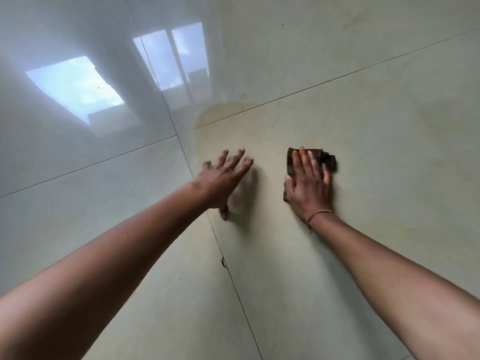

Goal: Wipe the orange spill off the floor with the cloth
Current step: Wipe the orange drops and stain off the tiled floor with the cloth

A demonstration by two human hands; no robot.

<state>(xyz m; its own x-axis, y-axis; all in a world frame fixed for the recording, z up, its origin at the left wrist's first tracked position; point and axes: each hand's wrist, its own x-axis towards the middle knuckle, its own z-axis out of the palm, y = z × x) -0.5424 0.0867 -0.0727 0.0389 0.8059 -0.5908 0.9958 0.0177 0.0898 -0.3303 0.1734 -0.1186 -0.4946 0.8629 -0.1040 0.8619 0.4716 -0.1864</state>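
Note:
A faint orange-yellow spill (220, 113) stains the glossy pale floor tiles just beyond my hands, with a darker rim at its far left. My right hand (309, 185) lies flat on a dark brown folded cloth (328, 159), pressing it to the floor to the right of the spill. The cloth shows past my fingertips and along my thumb side. My left hand (223, 178) rests on the floor with fingers spread, holding nothing, just near the spill's close edge.
Large shiny tiles (363, 255) with thin dark grout lines cover the whole view. Bright window reflections (78, 87) lie at the far left. A small dark chip (223, 262) marks a grout line near me.

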